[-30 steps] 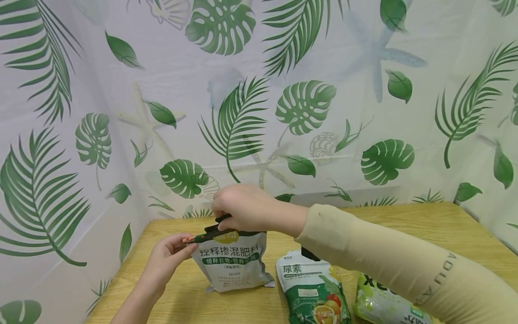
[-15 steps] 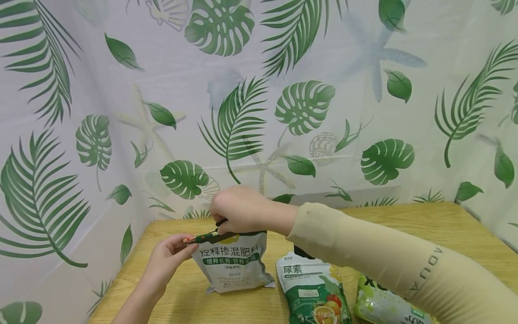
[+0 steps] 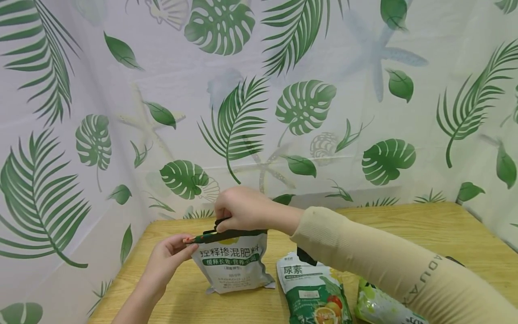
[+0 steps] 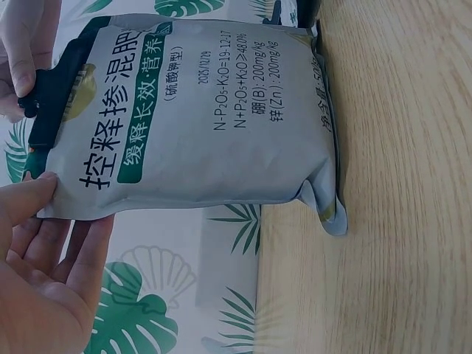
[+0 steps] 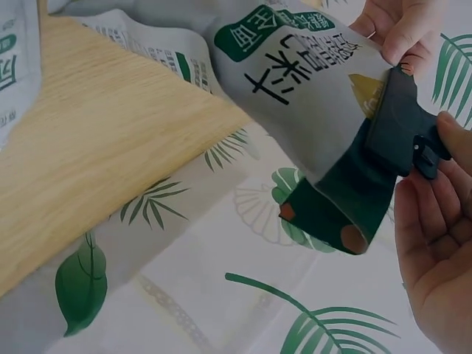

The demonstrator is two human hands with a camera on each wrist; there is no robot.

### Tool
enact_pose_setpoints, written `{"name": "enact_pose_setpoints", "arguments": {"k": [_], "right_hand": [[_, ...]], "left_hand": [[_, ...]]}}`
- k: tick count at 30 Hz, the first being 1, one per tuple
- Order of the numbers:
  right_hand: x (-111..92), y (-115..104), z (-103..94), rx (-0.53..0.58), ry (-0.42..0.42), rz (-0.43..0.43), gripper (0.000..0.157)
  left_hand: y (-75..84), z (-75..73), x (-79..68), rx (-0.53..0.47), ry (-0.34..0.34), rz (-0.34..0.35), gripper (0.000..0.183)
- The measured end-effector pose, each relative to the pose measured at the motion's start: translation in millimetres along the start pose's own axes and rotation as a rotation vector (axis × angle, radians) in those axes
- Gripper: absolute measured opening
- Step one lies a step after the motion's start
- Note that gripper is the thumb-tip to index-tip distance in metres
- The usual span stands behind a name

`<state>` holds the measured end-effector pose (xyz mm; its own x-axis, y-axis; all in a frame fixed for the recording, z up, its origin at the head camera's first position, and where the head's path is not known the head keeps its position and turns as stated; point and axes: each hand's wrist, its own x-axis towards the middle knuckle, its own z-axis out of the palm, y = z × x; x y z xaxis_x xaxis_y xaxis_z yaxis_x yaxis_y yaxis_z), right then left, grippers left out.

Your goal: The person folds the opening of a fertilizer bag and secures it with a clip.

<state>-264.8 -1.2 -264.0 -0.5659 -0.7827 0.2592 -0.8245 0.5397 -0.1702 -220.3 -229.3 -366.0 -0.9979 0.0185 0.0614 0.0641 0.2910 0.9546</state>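
Wooden table (image 3: 396, 225), leafy backdrop (image 3: 344, 54) (hands (image 3: 167, 255) (image 3: 240, 209) in grip: left on bag (image 3: 234, 269), right on clip (image 5: 394, 122))

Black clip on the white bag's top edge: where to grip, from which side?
Probably the tab, from above: the black clip lies along the top edge of the standing white bag, tab jutting up. The right hand pinches there.

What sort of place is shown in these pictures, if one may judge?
Probably an indoor corner arranged as a work area: a yellowish wood-grain table, white sheeting printed with green leaves enclosing it, and a silvery-white plastic fertiliser bag being handled there.
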Motion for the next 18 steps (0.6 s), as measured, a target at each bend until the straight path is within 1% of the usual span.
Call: {"name": "enact_pose_setpoints", "arguments": {"k": [10, 18], "right_hand": [[-2.3, 2.7, 5.7, 0.089, 0.019, 0.031, 0.014], [-5.2, 6.7, 9.3, 0.152, 0.023, 0.055, 0.014]], "left_hand": [[0.1, -0.2, -1.2, 0.002, 0.015, -0.005, 0.027], [0.8, -0.9, -1.6, -0.009, -0.004, 0.004, 0.028]]}}
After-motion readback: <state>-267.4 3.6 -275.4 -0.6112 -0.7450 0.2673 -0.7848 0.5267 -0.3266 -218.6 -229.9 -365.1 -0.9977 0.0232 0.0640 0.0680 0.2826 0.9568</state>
